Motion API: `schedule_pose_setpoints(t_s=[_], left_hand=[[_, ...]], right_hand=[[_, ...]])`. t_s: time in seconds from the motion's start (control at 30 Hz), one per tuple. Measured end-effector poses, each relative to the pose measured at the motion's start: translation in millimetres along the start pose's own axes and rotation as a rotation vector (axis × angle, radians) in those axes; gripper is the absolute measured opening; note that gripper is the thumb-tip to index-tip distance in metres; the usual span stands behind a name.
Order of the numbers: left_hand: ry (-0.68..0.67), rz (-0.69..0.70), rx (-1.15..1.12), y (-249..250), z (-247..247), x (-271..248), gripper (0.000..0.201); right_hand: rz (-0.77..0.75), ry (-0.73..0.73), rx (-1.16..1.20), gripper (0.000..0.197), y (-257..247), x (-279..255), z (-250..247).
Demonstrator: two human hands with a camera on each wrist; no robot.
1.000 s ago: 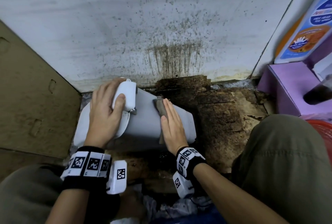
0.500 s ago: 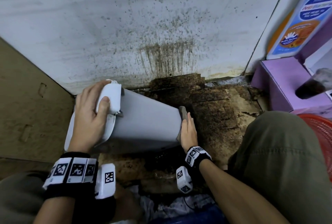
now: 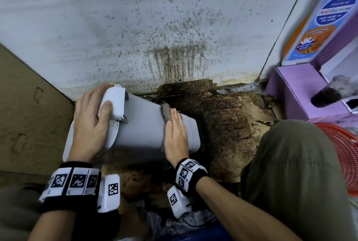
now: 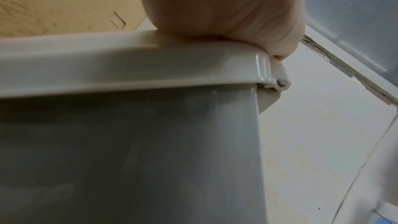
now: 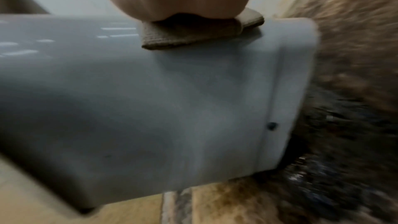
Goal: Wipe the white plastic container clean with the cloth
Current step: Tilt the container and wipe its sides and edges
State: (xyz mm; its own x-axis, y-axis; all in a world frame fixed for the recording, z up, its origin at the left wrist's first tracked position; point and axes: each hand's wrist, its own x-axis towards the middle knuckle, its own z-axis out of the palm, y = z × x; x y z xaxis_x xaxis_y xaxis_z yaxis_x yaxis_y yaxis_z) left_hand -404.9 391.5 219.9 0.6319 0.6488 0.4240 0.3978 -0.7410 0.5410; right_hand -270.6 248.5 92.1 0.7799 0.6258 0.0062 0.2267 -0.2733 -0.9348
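Observation:
A pale grey-white plastic container (image 3: pixel 143 124) lies tilted on its side, lid end to the left and base to the right; it also fills the left wrist view (image 4: pixel 129 151) and right wrist view (image 5: pixel 150 100). My left hand (image 3: pixel 91 122) grips the white lid handle (image 3: pixel 113 103), thumb curled over its front. My right hand (image 3: pixel 175 134) lies flat with straight fingers, pressing a folded brown-grey cloth (image 3: pixel 165 113) onto the container's upper side near the base. In the right wrist view the cloth (image 5: pixel 189 35) sticks out from under the palm.
A stained white wall (image 3: pixel 155 27) stands right behind. Wet, dirty cardboard (image 3: pixel 228 124) covers the floor to the right. A brown cardboard panel (image 3: pixel 25 115) leans at left. A purple box (image 3: pixel 296 93) and red basket (image 3: pixel 342 151) sit at right, beside my knee (image 3: pixel 294 163).
My right hand with the cloth slid from the container's middle to its base end, then back up onto the side near the base. The left hand kept its grip on the lid handle.

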Motion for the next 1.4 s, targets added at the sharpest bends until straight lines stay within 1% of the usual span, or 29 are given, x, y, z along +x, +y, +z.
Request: schedule_pose_setpoints(t_s=[0.17, 0.27, 0.37, 0.43, 0.5, 0.57, 0.63, 0.73, 0.83, 0.97, 1.03, 1.1, 1.17, 1.27, 1.33, 1.4], left_hand=[[0.012, -0.003, -0.007, -4, -2, -1, 0.051], [0.013, -0.016, -0.010, -3, -2, -2, 0.052], [0.002, -0.011, -0.011, 2, 0, -2, 0.051], [-0.003, -0.004, -0.014, 4, 2, -2, 0.051], [-0.010, -0.003, -0.023, 5, 2, 0, 0.051], [-0.008, -0.008, -0.030, 5, 2, 0, 0.051], [-0.004, -0.007, -0.029, 4, 1, -1, 0.051], [-0.003, -0.005, -0.034, 5, 1, -2, 0.051], [0.012, -0.014, -0.032, 4, 0, -3, 0.051], [0.040, -0.026, -0.026, -1, -5, -3, 0.051], [0.044, -0.025, -0.023, -2, -6, -2, 0.051], [0.048, -0.018, -0.027, -1, -6, -2, 0.051], [0.054, -0.010, -0.025, 1, -5, -2, 0.051], [0.046, -0.002, -0.024, 1, -4, -3, 0.052], [0.037, -0.001, -0.020, 0, -6, -4, 0.052], [0.039, -0.002, -0.026, 0, -7, -4, 0.052]], right_hand=[[-0.106, -0.084, -0.017, 0.053, -25, -1, 9], [-0.151, -0.111, -0.037, 0.053, -17, 1, 4], [-0.191, -0.120, -0.029, 0.055, 3, 7, -6], [-0.126, -0.100, 0.008, 0.052, 16, 12, -13], [-0.008, -0.077, 0.047, 0.047, 27, 17, -20], [0.073, -0.052, 0.033, 0.047, 43, 21, -25], [0.127, -0.006, 0.032, 0.048, 57, 22, -29], [0.255, 0.083, 0.092, 0.047, 63, 23, -32], [0.283, 0.106, 0.109, 0.046, 57, 23, -28], [0.239, 0.105, 0.029, 0.049, 42, 21, -14], [0.223, 0.092, 0.020, 0.049, 21, 18, -5], [0.173, 0.075, 0.016, 0.048, -9, 12, 6], [0.090, 0.030, 0.007, 0.049, -45, 6, 18], [-0.093, -0.076, 0.049, 0.054, -91, -1, 33], [-0.158, -0.124, 0.065, 0.056, -103, -3, 37], [-0.228, -0.125, 0.020, 0.056, -99, -4, 34]])
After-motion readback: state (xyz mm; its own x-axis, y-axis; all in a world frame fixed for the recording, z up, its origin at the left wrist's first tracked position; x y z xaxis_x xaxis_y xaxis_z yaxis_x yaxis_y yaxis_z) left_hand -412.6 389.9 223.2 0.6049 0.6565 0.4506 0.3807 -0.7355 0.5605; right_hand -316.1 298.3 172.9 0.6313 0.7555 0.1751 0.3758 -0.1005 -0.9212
